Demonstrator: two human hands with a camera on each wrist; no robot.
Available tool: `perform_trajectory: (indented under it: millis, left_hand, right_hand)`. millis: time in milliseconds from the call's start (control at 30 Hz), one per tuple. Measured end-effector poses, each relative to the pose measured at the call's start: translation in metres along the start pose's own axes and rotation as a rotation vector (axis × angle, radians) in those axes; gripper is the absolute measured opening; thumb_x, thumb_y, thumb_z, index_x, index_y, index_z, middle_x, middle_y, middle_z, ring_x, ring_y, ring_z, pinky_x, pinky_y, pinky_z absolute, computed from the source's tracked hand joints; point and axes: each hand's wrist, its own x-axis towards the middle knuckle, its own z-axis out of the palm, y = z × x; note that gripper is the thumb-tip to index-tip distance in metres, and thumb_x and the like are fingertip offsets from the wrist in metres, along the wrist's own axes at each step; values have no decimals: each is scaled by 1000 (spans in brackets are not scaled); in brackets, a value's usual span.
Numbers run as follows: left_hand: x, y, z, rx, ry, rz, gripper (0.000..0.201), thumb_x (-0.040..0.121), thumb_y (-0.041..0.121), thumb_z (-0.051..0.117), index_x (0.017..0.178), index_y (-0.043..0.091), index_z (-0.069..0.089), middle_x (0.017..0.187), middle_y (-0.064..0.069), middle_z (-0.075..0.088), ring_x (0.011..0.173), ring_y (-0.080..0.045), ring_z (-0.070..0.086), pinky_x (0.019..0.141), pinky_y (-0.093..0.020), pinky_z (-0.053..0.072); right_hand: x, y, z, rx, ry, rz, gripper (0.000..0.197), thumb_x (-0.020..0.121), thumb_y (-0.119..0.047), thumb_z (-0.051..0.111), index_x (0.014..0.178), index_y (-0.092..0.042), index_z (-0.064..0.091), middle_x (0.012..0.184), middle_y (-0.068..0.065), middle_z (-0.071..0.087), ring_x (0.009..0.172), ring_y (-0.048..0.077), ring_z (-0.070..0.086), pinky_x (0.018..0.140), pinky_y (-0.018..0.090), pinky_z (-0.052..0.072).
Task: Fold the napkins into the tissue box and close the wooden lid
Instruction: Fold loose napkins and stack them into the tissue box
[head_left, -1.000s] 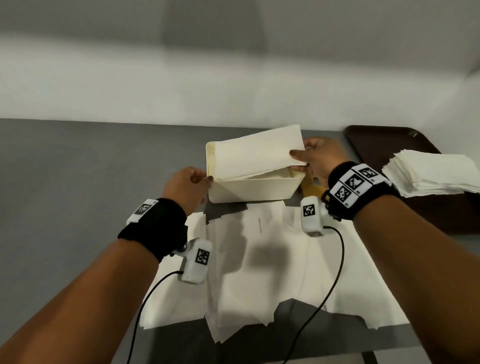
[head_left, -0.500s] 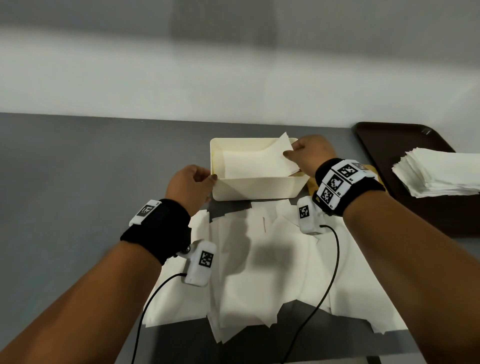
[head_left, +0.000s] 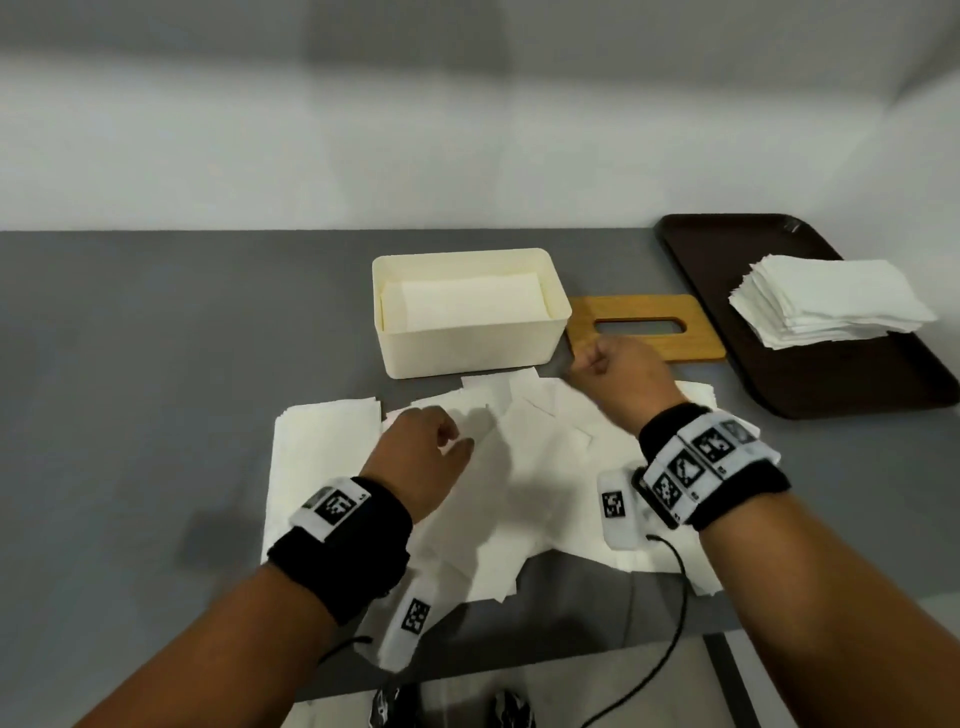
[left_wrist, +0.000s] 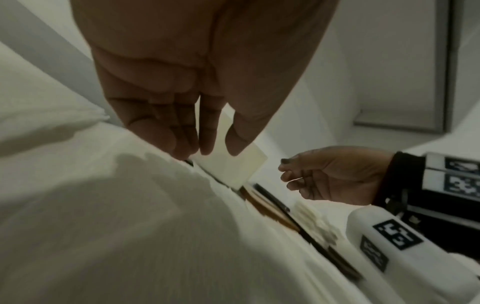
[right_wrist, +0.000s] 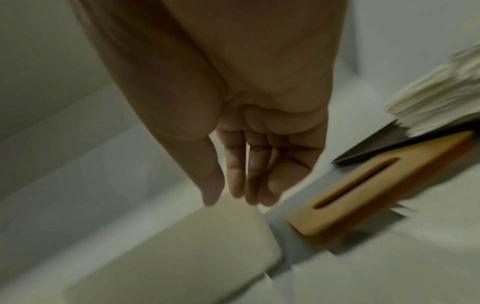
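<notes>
head: napkin inside tissue box | wrists: left hand, right hand loose, empty

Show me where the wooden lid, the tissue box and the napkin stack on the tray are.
wooden lid (head_left: 649, 306), head view, on the wood strip above its slot.
tissue box (head_left: 467, 345), head view, on its near outer wall.
napkin stack (head_left: 826, 291), head view, on the top sheet, on the brown tray (head_left: 852, 379).

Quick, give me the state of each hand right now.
Left hand: open, holding nothing, over the loose napkins.
Right hand: open, fingers relaxed, holding nothing.
</notes>
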Motion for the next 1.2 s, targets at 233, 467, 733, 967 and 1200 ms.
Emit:
perform_trajectory:
  millis: [233, 467, 733, 967, 1200]
  left_hand:
    - [-10, 12, 23, 223, -168, -56, 56, 86, 47, 65, 127, 14, 49, 124, -8, 49, 113, -29, 54, 97, -41, 46]
    - [-10, 12, 28, 158, -159, -73, 66, 82, 47, 70, 133, 12, 45, 131, -9, 46, 116, -28, 53, 99, -40, 45]
    - [-17, 12, 12, -346, -74, 20, 83, 69, 54, 81, 137, 24, 46, 130, 12, 57, 116, -10, 57, 99, -32, 47]
    - [-25, 5, -20, -845, -103, 6, 22, 89, 20, 69, 110, 14, 71, 105, -5, 76, 100, -28, 72, 89, -42, 56]
    - [-23, -40, -53, -930, 62, -16, 29, 86, 23, 69, 115, 17, 68, 108, -4, 76, 93, -23, 72, 80, -38, 56]
  right_hand:
    - [-32, 38, 41, -244, -174, 169, 62, 77, -43, 73, 124, -8, 53, 126, 12, 53, 118, 30, 52, 98, 39, 46]
    - [-34, 38, 45, -110, -126, 114, 36, 80, -28, 72, 109, -10, 61, 105, 5, 62, 101, 24, 57, 82, 30, 44]
    - [-52, 8, 16, 617, -217, -58, 22, 84, 1, 68, 81, -18, 58, 85, 24, 61, 77, 28, 57, 71, 46, 50]
    - [-48, -23, 14, 819, -230, -91, 13, 88, -2, 65, 91, -13, 57, 85, 5, 68, 73, 15, 65, 65, 29, 52]
    - [-42, -9, 61, 154, -255, 34, 36, 88, -28, 66, 65, -1, 58, 64, 15, 55, 59, 21, 51, 64, 32, 43]
